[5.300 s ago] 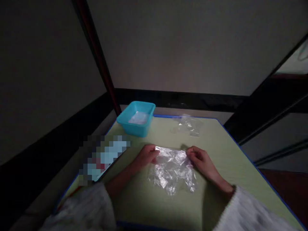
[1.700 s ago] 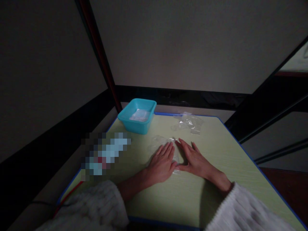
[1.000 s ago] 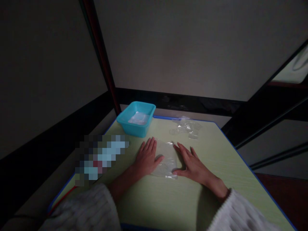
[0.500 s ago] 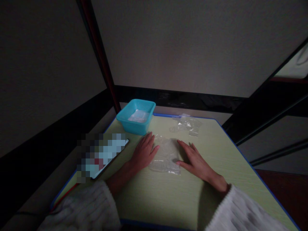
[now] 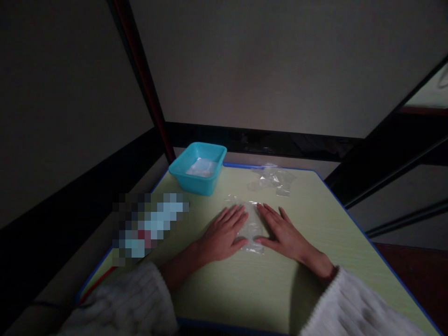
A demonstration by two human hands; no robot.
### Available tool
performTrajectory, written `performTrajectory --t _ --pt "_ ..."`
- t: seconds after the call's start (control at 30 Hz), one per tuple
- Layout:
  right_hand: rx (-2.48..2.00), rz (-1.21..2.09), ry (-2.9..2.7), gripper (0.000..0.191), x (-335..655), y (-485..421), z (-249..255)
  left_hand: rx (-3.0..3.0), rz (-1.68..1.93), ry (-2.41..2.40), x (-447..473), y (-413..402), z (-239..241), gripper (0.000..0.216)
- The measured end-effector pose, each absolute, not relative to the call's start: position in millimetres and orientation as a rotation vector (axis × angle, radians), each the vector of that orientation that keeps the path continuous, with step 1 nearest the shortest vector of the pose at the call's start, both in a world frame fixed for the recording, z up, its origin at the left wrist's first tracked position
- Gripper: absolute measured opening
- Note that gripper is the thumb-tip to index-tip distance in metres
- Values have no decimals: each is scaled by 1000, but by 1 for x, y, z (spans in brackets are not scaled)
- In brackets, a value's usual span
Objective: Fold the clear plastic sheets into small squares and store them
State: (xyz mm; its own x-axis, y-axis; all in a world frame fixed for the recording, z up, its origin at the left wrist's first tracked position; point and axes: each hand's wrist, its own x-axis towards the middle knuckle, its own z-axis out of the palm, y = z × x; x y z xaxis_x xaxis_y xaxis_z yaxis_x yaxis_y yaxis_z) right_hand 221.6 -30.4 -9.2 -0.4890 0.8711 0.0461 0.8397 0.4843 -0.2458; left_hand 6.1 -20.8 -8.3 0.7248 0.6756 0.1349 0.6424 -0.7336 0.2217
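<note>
Clear plastic bag (image 5: pixel 251 227), folded small and pressed flat on the table (image 5: pixel 245 289), a little beyond its centre. Fingers of the left hand (image 5: pixel 224 235) are extended and slightly spread, palm down, lying over the bag's left part; the thumb tip rests near the bag's front edge. Fingers of the right hand (image 5: pixel 283 233) are likewise straight and open, palm down, on the bag's right edge, with the thumb pointing inward toward the left thumb. Neither hand grips anything; both lie flat. A narrow strip of the bag shows between the two hands, and its near corner projects just past the thumbs toward the viewer. Both wrists emerge from white knit sleeves (image 5: pixel 129 303) at the lower margin. The table surface is pale green with a blue rim. Beyond the hands, toward the far right, a loose heap of clear plastic pieces (image 5: pixel 271 179) lies well apart from the bag. At the far left corner stands a teal tub (image 5: pixel 196 185) containing a flat layer of clear plastic (image 5: pixel 202 166); the number of pieces in it cannot be told. Left of the left hand, near the table's left edge, lies a flat object (image 5: pixel 149 224) whose surface is blurred out. Behind the tub a dark red post (image 5: pixel 147 88) rises along a plain wall (image 5: pixel 273 65). Lighting is dim.
</note>
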Motion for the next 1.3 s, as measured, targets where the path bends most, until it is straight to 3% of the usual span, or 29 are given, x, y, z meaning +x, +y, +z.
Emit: performTrajectory --t 0.23,0.4,0.53,1.3 --pt "-1310 250 -2529 70 228 -31 -1 2680 341 1101 6 -21 -8 67" --pt "-932 364 -2629 29 228 -40 20 2336 743 1041 3 -14 0 37" --pt "-877 318 -2709 18 223 -47 24 2117 794 920 1 -10 3 28" --pt "-734 -112 -2710 28 223 -45 10 1915 702 851 6 -3 -11 22"
